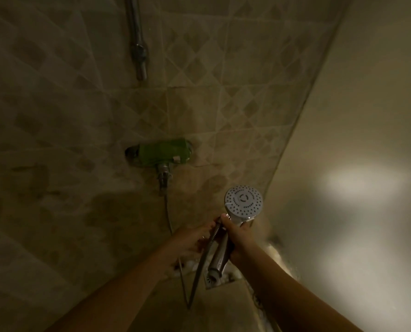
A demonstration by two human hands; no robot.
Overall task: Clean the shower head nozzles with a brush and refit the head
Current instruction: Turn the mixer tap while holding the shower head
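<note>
Dim shower stall, tiled wall ahead. Right hand (239, 238) is closed around the neck of the shower head (244, 203), face plate with nozzles turned up toward the camera, sitting at about 5 o'clock in frame; handle (220, 258) hangs down below the fist toward the floor drain (211, 281). Left hand (195, 240) is just beside it at 9 o'clock of the right hand, fingers pinched around the hose (201, 267) near its end; how tight, cannot tell, too dark. Hose looks detached from the handle base, though that is not certain. Hose runs back up to the green-wrapped tap (163, 152) at 11 o'clock of the head. Wall bar (137, 41) at 12 o'clock. No brush visible. Judgement: head is off and in hand, scrubbing not started or brush out of view. Next move needs a brush picked up, so the left hand must let the hose go while the right keeps the nozzle face up and steady.
</note>
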